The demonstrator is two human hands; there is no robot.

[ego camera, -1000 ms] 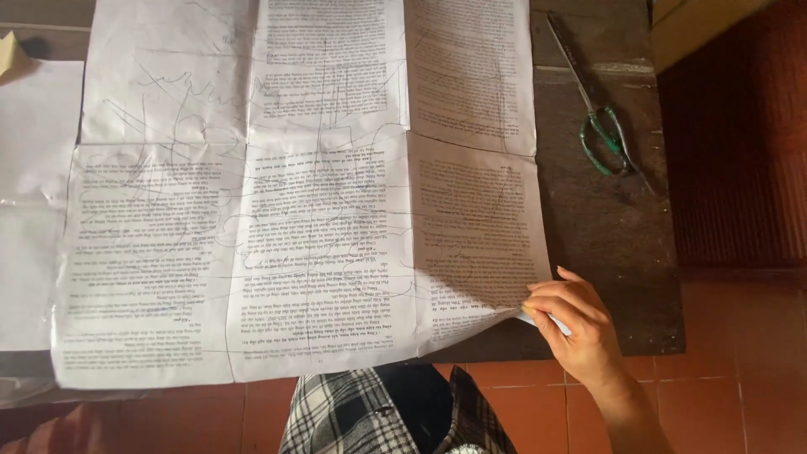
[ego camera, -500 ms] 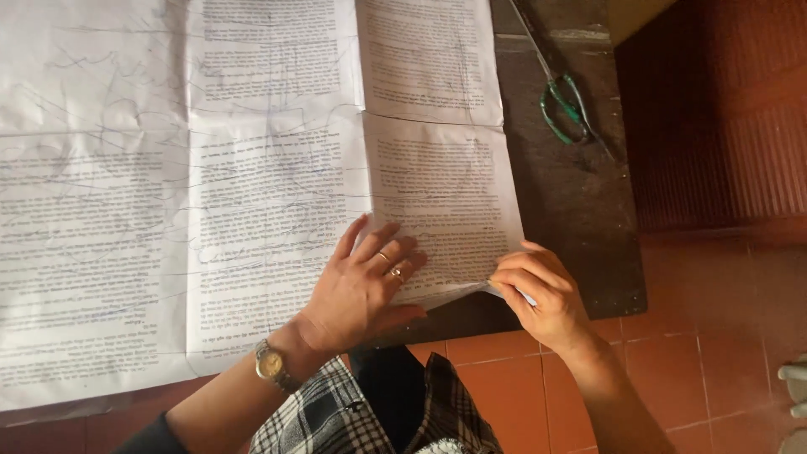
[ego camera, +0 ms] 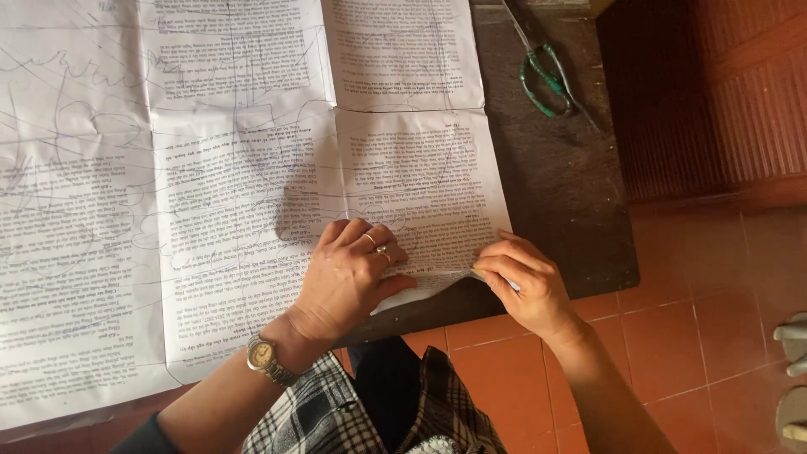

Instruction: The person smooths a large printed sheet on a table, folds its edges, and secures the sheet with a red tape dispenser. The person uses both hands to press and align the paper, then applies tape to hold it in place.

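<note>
A large sheet of printed pages, joined together and marked with pen lines, lies spread over a dark low table. My left hand, with rings and a wristwatch, presses flat on the sheet near its lower right corner. My right hand pinches that lower right corner and lifts it slightly off the table. Green-handled scissors lie on the bare table beyond the sheet's right edge, apart from both hands.
Red floor tiles surround the table on the right and near side. A checked garment shows at the bottom. Pale objects sit at the right frame edge.
My left hand came into view and settled flat on the sheet near the corner. My right hand has kept its pinch on the corner. The view shifted right and closer.
</note>
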